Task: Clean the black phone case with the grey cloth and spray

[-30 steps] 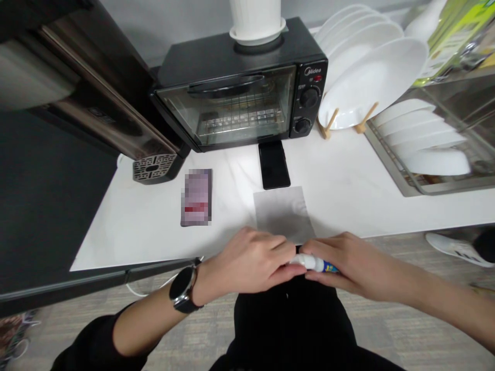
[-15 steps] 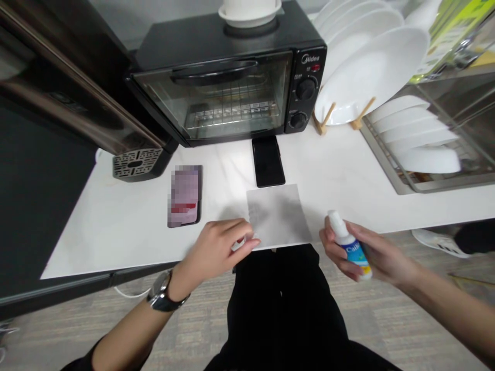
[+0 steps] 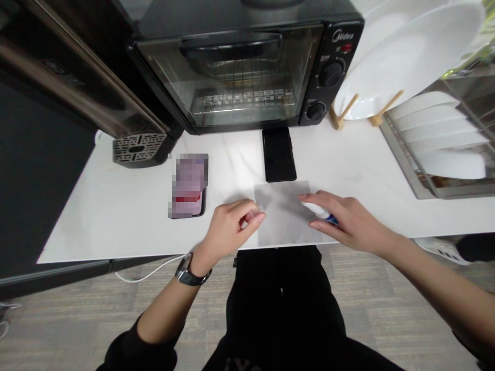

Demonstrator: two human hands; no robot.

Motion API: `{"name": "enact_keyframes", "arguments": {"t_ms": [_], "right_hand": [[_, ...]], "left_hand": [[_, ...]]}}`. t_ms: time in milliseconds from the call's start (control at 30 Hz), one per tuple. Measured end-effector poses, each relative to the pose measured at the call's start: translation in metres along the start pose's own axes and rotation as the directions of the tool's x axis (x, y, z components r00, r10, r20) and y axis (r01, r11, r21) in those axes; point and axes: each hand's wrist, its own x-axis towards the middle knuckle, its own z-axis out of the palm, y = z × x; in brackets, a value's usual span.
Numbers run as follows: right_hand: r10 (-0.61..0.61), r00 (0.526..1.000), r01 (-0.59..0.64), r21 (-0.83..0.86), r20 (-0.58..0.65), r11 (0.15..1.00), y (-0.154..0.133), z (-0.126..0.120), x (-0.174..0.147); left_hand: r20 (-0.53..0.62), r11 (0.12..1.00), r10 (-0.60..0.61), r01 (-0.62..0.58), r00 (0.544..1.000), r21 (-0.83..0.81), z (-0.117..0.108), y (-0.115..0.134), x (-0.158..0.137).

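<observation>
My right hand (image 3: pixel 344 219) is wrapped round a small white spray bottle (image 3: pixel 317 210) with a blue label. The bottle is tipped over, its white top pointing left above a grey cloth (image 3: pixel 282 216). That cloth lies flat at the counter's front edge. Between the thumb and fingers of my left hand (image 3: pixel 232 226) is a small clear plastic cap (image 3: pixel 257 211), held by the cloth's left edge. Just behind the cloth lies a black phone (image 3: pixel 279 154), screen dark. Another phone (image 3: pixel 189 185), partly blurred out, rests to the left.
A black toaster oven (image 3: pixel 247 77) stands at the back of the white counter (image 3: pixel 116 216). At left is a dark machine with a drip tray (image 3: pixel 139 149). White plates (image 3: pixel 410 62) stand in a wooden rack, beside a metal dish rack (image 3: pixel 417 180). A shoe (image 3: pixel 441 250) shows on the floor at right.
My right hand has moved left and tipped the bottle from nearly upright to lying over the cloth. My left hand keeps its pinch near the cloth. The view has shifted somewhat.
</observation>
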Motion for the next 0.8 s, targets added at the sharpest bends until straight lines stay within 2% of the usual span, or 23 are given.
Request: {"name": "enact_keyframes", "arguments": {"t_ms": [100, 233, 367, 633, 800], "right_hand": [[-0.110, 0.983, 0.152, -0.310, 0.149, 0.939, 0.010, -0.002, 0.020], [-0.207, 0.958, 0.280, -0.500, 0.197, 0.820, 0.016, 0.001, 0.032], [-0.259, 0.944, 0.330, -0.555, 0.204, 0.763, 0.019, 0.001, 0.035], [-0.271, 0.949, 0.311, -0.621, 0.161, 0.720, 0.026, -0.001, 0.032], [-0.301, 0.935, 0.351, -0.609, 0.187, 0.712, 0.027, -0.001, 0.032]], "left_hand": [[0.003, 0.998, 0.060, -0.060, 0.998, -0.005, 0.000, -0.001, 0.000], [0.019, 0.998, 0.070, -0.070, 0.997, -0.005, -0.001, -0.002, -0.001], [0.017, 0.998, 0.070, -0.070, 0.997, -0.007, -0.002, -0.002, -0.002], [-0.014, 0.997, 0.072, -0.072, 0.997, -0.009, -0.001, -0.002, -0.002], [-0.004, 0.997, 0.071, -0.071, 0.997, -0.004, 0.000, -0.002, -0.002]]}}
